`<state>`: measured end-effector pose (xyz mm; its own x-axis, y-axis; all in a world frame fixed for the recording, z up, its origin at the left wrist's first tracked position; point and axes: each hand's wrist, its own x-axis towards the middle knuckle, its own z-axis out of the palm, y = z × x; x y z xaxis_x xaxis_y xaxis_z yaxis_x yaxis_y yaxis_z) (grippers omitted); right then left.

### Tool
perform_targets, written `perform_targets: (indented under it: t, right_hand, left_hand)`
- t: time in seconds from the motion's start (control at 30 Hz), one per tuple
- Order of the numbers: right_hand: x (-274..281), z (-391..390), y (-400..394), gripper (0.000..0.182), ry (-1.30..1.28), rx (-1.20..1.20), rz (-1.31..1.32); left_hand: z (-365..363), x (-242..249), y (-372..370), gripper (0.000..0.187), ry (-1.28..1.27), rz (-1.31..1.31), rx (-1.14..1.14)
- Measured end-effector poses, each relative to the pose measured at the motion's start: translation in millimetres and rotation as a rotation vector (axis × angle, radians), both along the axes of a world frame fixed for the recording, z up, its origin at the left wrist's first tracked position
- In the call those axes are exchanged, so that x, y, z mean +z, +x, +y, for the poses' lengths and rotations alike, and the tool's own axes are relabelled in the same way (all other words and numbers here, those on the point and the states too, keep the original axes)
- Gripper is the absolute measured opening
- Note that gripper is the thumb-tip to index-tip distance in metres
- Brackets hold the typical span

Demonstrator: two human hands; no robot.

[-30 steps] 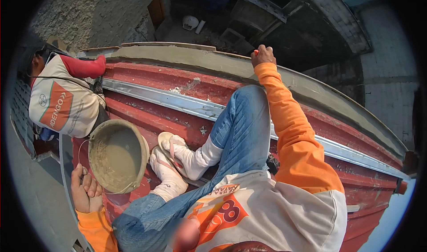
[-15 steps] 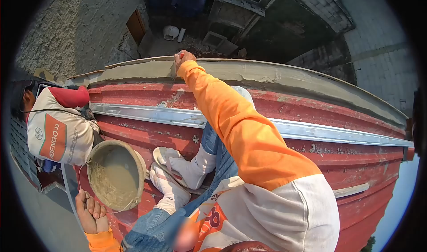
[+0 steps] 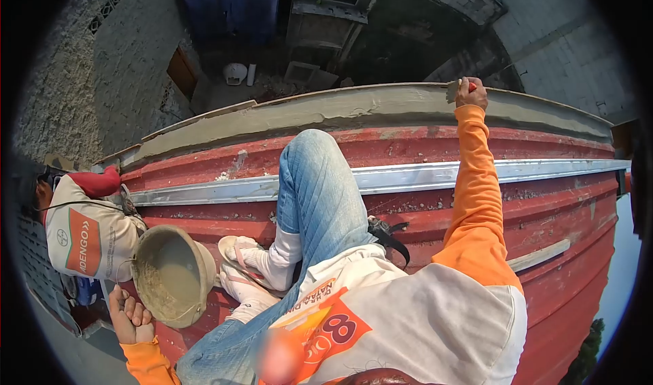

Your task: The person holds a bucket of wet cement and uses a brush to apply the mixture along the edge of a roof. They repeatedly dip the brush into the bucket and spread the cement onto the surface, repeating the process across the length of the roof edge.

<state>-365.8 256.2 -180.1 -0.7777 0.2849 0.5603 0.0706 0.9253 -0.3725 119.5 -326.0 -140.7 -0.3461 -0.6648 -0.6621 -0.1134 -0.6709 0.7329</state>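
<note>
My right hand is closed around the red handle of a trowel, its mortar-coated blade partly hidden. It meets the wet grey mortar band along the wall top, on the far right. At lower left, my left hand is curled beside a bucket, with the bucket's thin wire handle running to its fingers. Greyish water and mortar residue lie inside the tilted bucket.
Under my bent legs is a red corrugated roof, crossed by a long metal channel. A co-worker crouches at left. Beyond the wall's board edge is a drop to a lower yard. A wooden strip lies at right.
My right hand has swept far right along the mortar band with the trowel. My knee now shows in the middle, and the view has shifted. My left hand stays by the bucket.
</note>
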Motion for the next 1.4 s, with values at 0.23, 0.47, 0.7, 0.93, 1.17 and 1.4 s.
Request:
perform_targets:
  t: [0.23, 0.47, 0.7, 0.93, 1.17, 1.4]
  right_hand:
    - [-114.2, -177.3, 31.5, 0.01, 0.191, 0.538, -0.133]
    - [-47.3, -339.3, 140.4, 0.018, -0.553, 1.034, 0.007]
    - [-99.6, -451.9, 255.4, 0.025, -0.665, 1.407, -0.702]
    - [-102.6, -478.1, 281.6, 0.022, -0.277, 1.446, -0.537]
    - [-75.3, -443.8, 266.7, 0.024, -0.461, 1.285, -0.403]
    - [-107.0, -425.5, 190.8, 0.032, -1.256, 0.966, -0.645]
  left_hand:
    - [-6.5, -8.3, -10.2, 0.024, -0.002, -0.032, -0.049]
    - [-6.4, -8.3, -39.6, 0.022, 0.009, -0.005, -0.137]
    - [-0.3, 3.8, -64.9, 0.017, -0.06, -0.028, -0.255]
    - [6.8, -1.9, -85.5, 0.016, -0.053, -0.012, -0.332]
    - [1.9, -8.2, -115.4, 0.015, -0.079, -0.038, -0.325]
    - [-30.4, -43.7, -133.4, 0.015, -0.048, -0.099, -0.319]
